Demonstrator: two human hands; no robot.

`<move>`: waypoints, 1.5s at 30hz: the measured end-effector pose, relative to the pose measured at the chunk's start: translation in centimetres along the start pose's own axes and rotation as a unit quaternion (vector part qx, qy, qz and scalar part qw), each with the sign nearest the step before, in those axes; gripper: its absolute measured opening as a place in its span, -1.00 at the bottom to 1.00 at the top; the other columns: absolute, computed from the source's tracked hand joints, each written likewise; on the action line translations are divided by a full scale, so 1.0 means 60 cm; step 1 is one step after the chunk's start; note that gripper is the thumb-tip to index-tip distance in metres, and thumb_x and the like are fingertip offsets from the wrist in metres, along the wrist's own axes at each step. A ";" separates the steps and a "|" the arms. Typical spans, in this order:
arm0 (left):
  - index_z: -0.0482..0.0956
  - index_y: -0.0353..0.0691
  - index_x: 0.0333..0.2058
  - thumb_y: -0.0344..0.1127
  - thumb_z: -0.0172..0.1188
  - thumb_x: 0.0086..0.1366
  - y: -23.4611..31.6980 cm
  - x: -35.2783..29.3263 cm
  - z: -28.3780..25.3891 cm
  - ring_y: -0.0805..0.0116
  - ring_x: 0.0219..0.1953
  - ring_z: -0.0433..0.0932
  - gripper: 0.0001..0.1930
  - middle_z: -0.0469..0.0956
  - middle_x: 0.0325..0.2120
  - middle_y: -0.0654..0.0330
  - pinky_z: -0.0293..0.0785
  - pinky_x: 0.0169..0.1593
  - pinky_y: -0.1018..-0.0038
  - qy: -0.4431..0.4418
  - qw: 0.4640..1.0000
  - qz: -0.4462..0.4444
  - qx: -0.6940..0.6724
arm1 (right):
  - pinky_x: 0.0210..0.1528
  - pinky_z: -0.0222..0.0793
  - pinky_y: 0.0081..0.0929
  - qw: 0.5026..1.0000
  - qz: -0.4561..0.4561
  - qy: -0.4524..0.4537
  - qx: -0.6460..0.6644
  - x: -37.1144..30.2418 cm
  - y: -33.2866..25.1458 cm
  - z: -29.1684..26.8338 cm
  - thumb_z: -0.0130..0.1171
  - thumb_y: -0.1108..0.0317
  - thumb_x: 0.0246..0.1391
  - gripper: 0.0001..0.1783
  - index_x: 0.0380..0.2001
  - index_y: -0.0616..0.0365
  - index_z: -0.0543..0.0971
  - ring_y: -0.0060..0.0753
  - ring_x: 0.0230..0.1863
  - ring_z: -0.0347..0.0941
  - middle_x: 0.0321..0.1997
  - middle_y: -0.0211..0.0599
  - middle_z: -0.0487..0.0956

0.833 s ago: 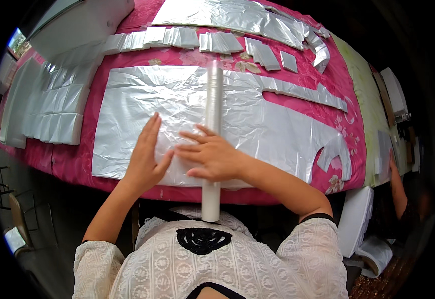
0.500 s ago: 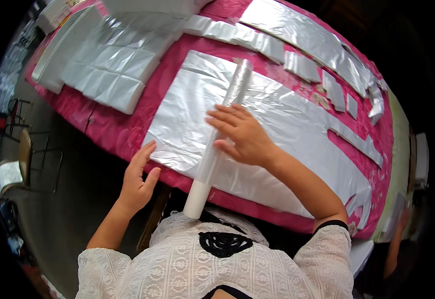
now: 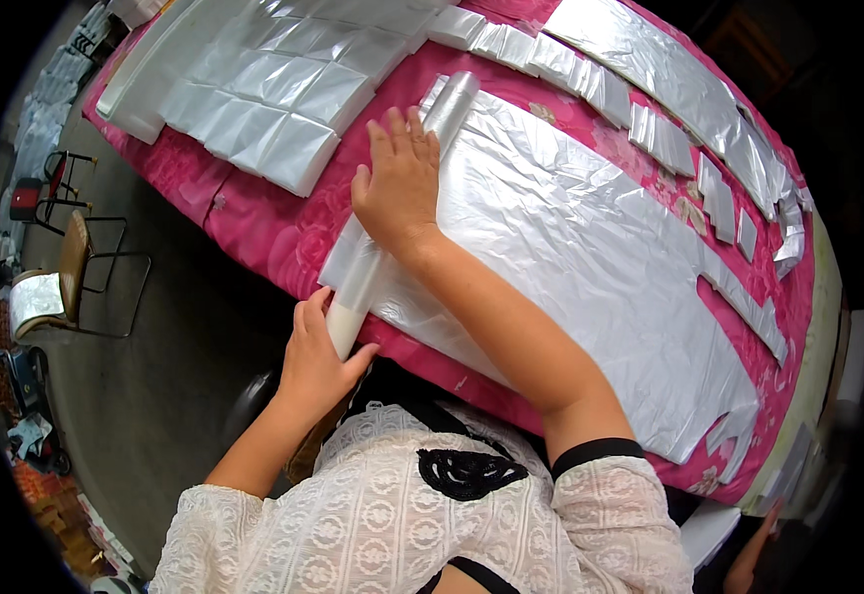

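Over the roll (image 3: 359, 282), flat right hand (image 3: 399, 183)

Wide head-worn fisheye view, facing down, near the table (image 3: 275, 236)

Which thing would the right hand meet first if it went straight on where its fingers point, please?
Across a narrow strip of pink cloth, the right hand would probably meet the stacks of folded plastic first, though its height is unclear.
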State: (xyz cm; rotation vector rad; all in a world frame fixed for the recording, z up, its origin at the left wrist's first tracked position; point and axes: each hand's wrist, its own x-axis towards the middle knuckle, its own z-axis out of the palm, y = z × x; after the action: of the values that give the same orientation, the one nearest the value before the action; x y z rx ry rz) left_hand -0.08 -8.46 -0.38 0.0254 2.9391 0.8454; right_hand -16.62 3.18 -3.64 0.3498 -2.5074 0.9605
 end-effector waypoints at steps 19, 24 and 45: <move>0.29 -0.38 -0.11 -0.19 0.36 -0.04 0.063 -0.001 0.021 0.48 -0.55 0.43 -0.40 0.35 -0.52 0.22 0.48 -0.46 0.52 -0.518 0.487 -0.080 -0.698 | -0.23 0.45 -0.47 0.593 0.261 0.023 0.761 -0.068 0.016 -0.247 0.21 0.32 -0.09 -0.33 0.05 0.24 0.12 -0.50 -0.32 0.39 -0.34 -0.30 0.38; 0.28 -0.32 -0.17 -0.24 0.34 -0.02 0.080 -0.010 0.056 0.49 -0.57 0.40 -0.49 0.34 -0.53 0.26 0.52 -0.45 0.47 -0.585 0.285 -0.109 -0.752 | -0.25 0.44 -0.47 0.592 0.260 0.051 0.761 -0.103 0.018 -0.273 0.21 0.31 -0.09 -0.32 0.04 0.23 0.12 -0.51 -0.33 0.39 -0.35 -0.32 0.39; 0.40 -0.33 -0.17 0.25 0.23 -0.01 0.093 0.004 0.055 0.50 -0.64 0.39 -0.29 0.38 -0.63 0.24 0.32 -0.53 0.56 -0.558 0.693 -0.124 -0.438 | -0.31 0.44 -0.50 0.630 0.431 0.185 0.619 -0.178 0.139 -0.295 0.24 0.42 -0.09 -0.56 -0.14 0.27 0.32 -0.43 -0.39 0.44 -0.39 -0.25 0.46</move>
State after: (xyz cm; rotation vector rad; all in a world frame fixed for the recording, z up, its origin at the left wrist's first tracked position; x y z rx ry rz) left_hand -0.05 -1.97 -0.22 0.0533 1.2099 1.3955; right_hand -5.11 22.15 -1.70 -0.7235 -1.1073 2.6816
